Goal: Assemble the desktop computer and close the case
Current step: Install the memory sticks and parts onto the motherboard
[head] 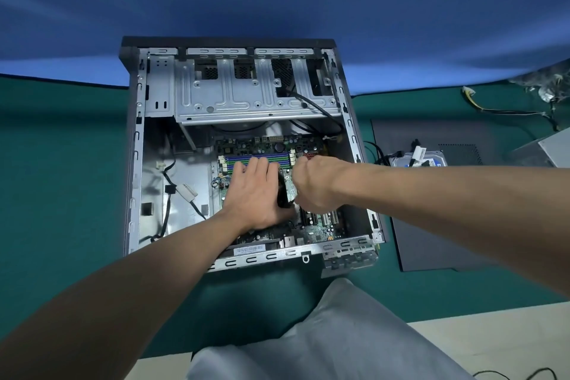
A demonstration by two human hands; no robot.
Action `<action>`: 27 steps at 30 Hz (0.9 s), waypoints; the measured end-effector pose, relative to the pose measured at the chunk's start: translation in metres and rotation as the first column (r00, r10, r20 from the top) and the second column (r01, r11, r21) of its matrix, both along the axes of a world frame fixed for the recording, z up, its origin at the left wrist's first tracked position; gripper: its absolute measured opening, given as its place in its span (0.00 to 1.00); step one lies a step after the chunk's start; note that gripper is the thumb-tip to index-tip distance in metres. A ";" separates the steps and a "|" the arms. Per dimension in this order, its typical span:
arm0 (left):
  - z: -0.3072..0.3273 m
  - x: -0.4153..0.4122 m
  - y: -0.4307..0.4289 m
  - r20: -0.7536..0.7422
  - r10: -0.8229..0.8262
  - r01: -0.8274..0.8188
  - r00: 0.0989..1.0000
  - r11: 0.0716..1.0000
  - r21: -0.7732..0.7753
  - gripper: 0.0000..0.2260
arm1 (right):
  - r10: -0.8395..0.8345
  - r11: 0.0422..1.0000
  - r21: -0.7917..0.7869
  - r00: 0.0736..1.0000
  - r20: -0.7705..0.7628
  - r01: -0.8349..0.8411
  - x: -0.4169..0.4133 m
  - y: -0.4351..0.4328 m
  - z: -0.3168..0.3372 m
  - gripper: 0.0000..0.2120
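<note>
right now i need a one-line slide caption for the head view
Left hand rests flat, right hand grips a green card over the motherboard in the open case.

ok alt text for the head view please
Two bare hands work inside an open desktop case on a green mat: the left hand rests flat over the motherboard, the right hand grips a small green card beside it. A dark side panel and a hard drive lie right of the case.

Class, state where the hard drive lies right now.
In the head view, the hard drive lies right of the open case, on the far part of the dark side panel.
</note>
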State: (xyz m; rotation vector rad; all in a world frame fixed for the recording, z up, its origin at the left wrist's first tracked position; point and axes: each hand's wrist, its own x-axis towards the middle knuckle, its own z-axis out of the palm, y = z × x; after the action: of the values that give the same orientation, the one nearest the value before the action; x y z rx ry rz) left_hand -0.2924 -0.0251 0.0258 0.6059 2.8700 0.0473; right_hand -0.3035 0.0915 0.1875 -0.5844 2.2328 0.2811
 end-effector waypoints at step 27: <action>0.005 0.002 0.000 0.041 0.016 -0.017 0.999 0.999 0.031 0.35 | -0.147 0.988 -0.082 0.972 -0.185 0.134 0.007 -0.008 -0.001 0.13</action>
State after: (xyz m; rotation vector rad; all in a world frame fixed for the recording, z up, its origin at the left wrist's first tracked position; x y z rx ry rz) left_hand -0.2908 -0.0249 0.0313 0.5802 2.8395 0.1056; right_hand -0.2962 0.0837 0.1861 -0.4480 2.4644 0.1941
